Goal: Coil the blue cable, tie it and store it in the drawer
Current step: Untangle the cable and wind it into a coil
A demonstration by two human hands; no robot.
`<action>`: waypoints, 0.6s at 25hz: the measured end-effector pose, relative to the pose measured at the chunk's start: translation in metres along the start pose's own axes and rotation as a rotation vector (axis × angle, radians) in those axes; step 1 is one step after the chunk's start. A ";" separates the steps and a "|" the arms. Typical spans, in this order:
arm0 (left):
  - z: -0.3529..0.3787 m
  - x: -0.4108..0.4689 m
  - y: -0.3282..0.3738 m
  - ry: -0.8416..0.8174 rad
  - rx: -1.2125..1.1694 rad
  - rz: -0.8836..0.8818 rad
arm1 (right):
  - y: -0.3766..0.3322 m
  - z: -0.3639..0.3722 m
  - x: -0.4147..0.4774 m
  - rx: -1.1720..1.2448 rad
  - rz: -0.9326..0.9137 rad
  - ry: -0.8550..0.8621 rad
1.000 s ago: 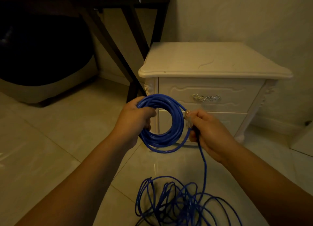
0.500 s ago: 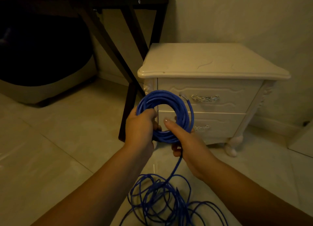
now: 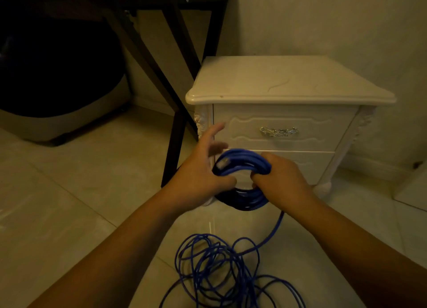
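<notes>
A coil of blue cable (image 3: 245,163) hangs in front of the white nightstand, tilted nearly flat. My right hand (image 3: 280,179) is closed around the coil's right side. My left hand (image 3: 199,171) is at the coil's left side with fingers spread and blurred; its thumb rests near the coil's inner edge. A clear plug end shows on the coil's upper left. One strand runs down from the coil to a loose tangle of blue cable (image 3: 219,273) on the floor. The nightstand's top drawer (image 3: 277,127) is closed, with a metal handle (image 3: 278,131).
The white nightstand (image 3: 288,81) stands against the wall, a lower drawer partly hidden behind my hands. A dark table with slanted legs (image 3: 171,53) stands to its left. A dark rounded object with a grey base (image 3: 57,81) sits at far left. The floor is tiled.
The coil has tipped from upright to nearly flat. My right hand took over the grip on the coil's right side. My left hand let go and spread its fingers.
</notes>
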State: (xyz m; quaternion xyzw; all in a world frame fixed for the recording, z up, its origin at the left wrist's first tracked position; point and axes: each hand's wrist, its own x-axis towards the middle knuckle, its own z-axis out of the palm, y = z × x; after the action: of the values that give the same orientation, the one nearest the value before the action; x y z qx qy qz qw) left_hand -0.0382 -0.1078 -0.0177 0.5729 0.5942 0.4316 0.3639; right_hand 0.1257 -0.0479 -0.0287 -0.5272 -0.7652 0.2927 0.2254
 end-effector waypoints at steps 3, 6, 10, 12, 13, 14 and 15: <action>0.015 -0.001 0.001 -0.121 0.543 0.239 | -0.009 0.007 0.000 -0.376 -0.113 -0.021; 0.030 0.009 -0.007 0.023 0.691 0.168 | -0.017 0.019 -0.002 -0.381 -0.180 -0.051; 0.032 0.019 -0.008 0.231 0.499 0.077 | -0.012 0.010 0.002 -0.310 -0.202 0.094; 0.032 0.021 -0.005 0.289 0.231 0.017 | -0.008 0.009 0.005 0.075 -0.062 0.098; 0.032 0.021 -0.003 0.328 0.084 -0.027 | -0.007 0.010 0.005 0.321 0.017 0.084; 0.033 0.022 -0.001 0.371 -0.076 -0.083 | -0.007 0.012 0.004 0.536 0.077 0.073; 0.034 0.023 0.001 0.408 -0.213 -0.138 | -0.007 0.015 0.002 0.687 0.121 0.071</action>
State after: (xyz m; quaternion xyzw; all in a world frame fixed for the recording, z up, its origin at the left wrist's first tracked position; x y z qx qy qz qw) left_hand -0.0082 -0.0822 -0.0274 0.3902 0.6445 0.5726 0.3233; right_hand 0.1102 -0.0508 -0.0343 -0.4750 -0.5810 0.5273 0.3984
